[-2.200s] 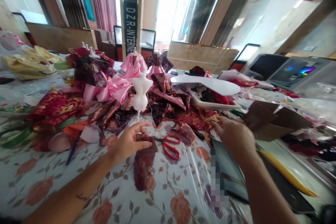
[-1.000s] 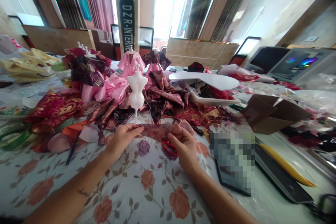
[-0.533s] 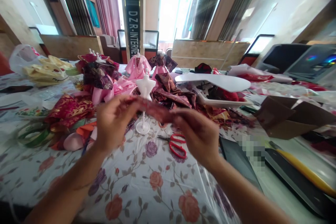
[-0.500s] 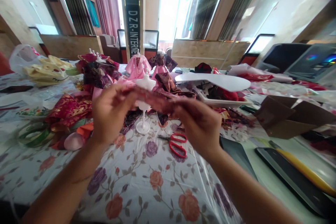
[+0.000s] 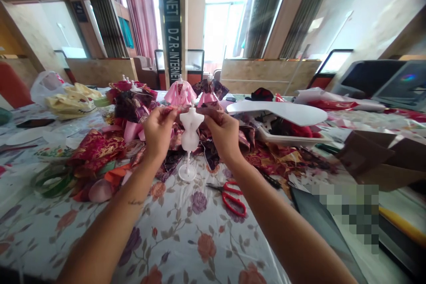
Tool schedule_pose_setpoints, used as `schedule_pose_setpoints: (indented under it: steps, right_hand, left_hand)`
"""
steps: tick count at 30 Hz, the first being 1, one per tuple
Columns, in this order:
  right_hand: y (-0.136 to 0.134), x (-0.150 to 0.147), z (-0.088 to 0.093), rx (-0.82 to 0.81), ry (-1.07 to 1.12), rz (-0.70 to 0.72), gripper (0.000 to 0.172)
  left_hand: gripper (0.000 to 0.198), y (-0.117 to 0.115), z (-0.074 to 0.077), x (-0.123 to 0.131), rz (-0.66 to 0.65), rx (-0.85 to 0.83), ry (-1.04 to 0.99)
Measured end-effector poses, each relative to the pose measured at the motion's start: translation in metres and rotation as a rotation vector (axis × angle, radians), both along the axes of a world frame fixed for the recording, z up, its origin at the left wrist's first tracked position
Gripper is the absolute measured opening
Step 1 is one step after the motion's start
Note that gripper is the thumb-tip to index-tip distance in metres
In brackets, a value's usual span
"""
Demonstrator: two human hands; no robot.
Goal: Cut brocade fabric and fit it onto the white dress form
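A small white doll mannequin (image 5: 191, 131) stands upright on its round base. My left hand (image 5: 159, 129) is at its left shoulder, thumb and fingers pinched on one end of a reddish fabric strip (image 5: 181, 109). On the other side my right hand (image 5: 223, 132) pinches the strip's other end. The strip runs behind the mannequin's neck, and its middle is partly hidden there. Red-handled scissors (image 5: 233, 198) lie on the flowered tablecloth (image 5: 186, 239) in front, to the right of the base.
Behind stand dressed mannequins, one in a pink robe (image 5: 180, 93). Red and gold cloth (image 5: 96, 148) and green tape rolls (image 5: 55, 182) lie to the left. At the right are a white curved board (image 5: 279, 112), fabric scraps (image 5: 282, 157) and a brown cardboard box (image 5: 369, 155).
Both hands have moved closer together, to either side of the mannequin. The fabric strip has passed from in front of the mannequin to behind its neck. The camera view has tilted up slightly.
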State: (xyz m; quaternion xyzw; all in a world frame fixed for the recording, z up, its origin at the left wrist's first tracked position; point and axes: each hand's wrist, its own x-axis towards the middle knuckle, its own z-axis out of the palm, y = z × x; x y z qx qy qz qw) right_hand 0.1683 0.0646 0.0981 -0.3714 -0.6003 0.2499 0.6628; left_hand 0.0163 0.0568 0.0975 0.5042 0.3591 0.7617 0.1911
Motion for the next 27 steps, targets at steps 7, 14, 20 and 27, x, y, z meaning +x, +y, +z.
schedule_pose_setpoints:
  steps: [7,14,20,27]
  right_hand:
    - [-0.021,-0.006,-0.021,0.031,0.062,-0.032,0.014]
    - [-0.034,-0.025,-0.023,0.072,0.134,-0.108,0.010]
    - [-0.041,-0.031,-0.026,0.102,0.137,-0.149,0.012]
    - [-0.044,-0.026,-0.033,0.148,0.116,-0.100,0.019]
  left_hand:
    - [0.015,-0.028,-0.021,0.021,0.113,-0.042,-0.011]
    - [0.016,-0.031,-0.022,0.034,0.284,0.050,0.002]
    - [0.011,-0.034,-0.031,0.041,0.316,0.179,0.045]
    - [0.008,-0.035,-0.033,0.041,0.358,0.322,0.236]
